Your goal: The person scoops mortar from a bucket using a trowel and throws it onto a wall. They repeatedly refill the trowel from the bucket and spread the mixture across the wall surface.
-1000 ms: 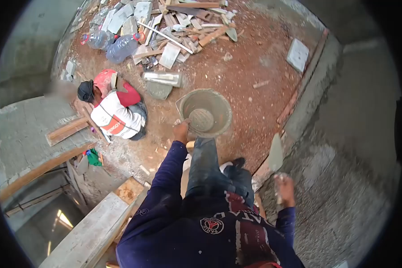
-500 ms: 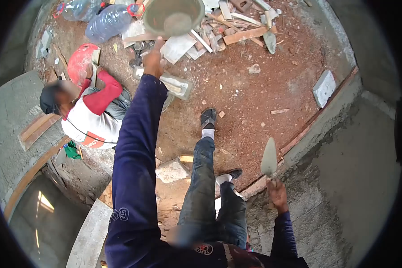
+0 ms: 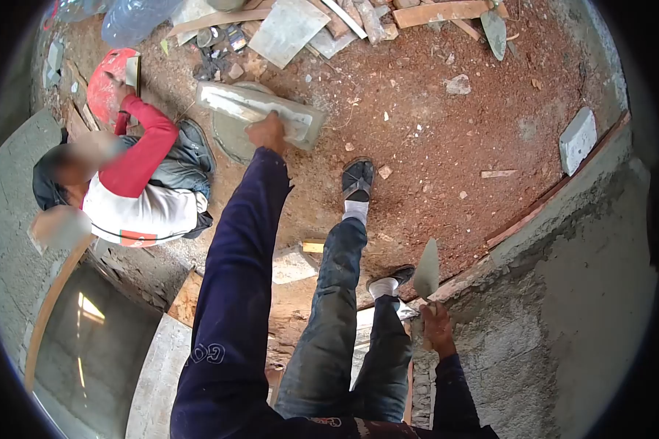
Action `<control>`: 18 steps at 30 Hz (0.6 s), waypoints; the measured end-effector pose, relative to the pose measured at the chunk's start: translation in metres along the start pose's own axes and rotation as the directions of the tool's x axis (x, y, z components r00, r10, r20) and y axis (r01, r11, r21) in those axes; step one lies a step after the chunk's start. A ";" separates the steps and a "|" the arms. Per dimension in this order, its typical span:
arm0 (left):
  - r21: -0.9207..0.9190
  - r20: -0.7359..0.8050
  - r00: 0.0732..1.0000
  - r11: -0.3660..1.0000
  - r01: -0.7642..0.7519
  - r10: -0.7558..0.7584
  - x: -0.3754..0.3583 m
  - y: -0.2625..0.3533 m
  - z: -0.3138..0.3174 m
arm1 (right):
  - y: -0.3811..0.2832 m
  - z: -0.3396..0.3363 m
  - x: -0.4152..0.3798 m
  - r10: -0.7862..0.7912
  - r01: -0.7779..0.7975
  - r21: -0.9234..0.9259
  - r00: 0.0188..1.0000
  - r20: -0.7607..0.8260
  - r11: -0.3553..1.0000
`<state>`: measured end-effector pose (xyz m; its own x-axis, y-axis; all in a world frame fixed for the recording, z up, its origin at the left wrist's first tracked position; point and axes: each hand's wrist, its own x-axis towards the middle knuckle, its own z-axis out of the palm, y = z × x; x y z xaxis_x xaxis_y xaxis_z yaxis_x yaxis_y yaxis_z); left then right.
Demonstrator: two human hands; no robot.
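At left, red rounded object (image 3: 108,89) beside a crouched co-worker (image 3: 143,194). At centre, round grey form (image 3: 231,139) beneath a long float (image 3: 241,104); left hand (image 3: 267,133) at the float, grip not discernible. At right, right hand (image 3: 436,326) closed around a pointed trowel (image 3: 427,272).

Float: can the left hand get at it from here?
Likely yes: the left hand already overlaps the float in view, with nothing visible blocking it. Whether it grips it, I can't tell.

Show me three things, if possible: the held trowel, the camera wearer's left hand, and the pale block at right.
Held trowel (image 3: 427,271): head view, middle of the blade.
Left hand (image 3: 266,134): head view, back of the hand.
Pale block (image 3: 577,141): head view, its broad pale face.
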<state>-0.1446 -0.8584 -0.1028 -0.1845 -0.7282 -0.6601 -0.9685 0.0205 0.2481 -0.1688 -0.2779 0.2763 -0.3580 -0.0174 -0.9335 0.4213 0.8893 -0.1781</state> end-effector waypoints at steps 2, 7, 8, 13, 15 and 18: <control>-0.214 -0.093 0.988 0.972 0.098 -0.120 -0.042 0.044 -0.022 | -0.060 -0.005 -0.008 0.316 -0.325 0.194 0.946 0.078 0.926; 0.009 -0.395 0.898 0.978 -0.206 0.193 -0.155 0.134 -0.050 | -0.060 0.004 0.003 0.348 -0.372 0.459 0.927 0.141 0.806; -0.034 -0.275 0.913 0.946 -0.321 0.300 -0.163 0.154 -0.053 | -0.067 0.003 0.005 0.310 -0.330 0.485 0.943 0.124 0.810; 0.236 -0.118 0.713 0.717 -0.655 0.691 -0.095 0.264 -0.033 | -0.058 0.000 0.019 0.300 -0.301 0.589 0.948 0.102 0.750; 0.162 -0.261 0.753 0.797 -0.582 0.603 -0.082 0.321 -0.046 | -0.077 -0.012 0.023 0.139 -0.113 0.531 0.990 -0.008 0.840; 0.200 -0.388 0.378 0.477 -0.856 0.841 -0.044 0.316 -0.057 | -0.074 -0.006 0.016 0.100 -0.038 0.571 0.992 -0.077 0.820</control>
<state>-0.4332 -0.8592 0.0448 -0.8191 -0.5236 0.2343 -0.3372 0.7699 0.5418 -0.2103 -0.3414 0.2763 -0.3772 0.1067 -0.9199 0.8350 0.4688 -0.2880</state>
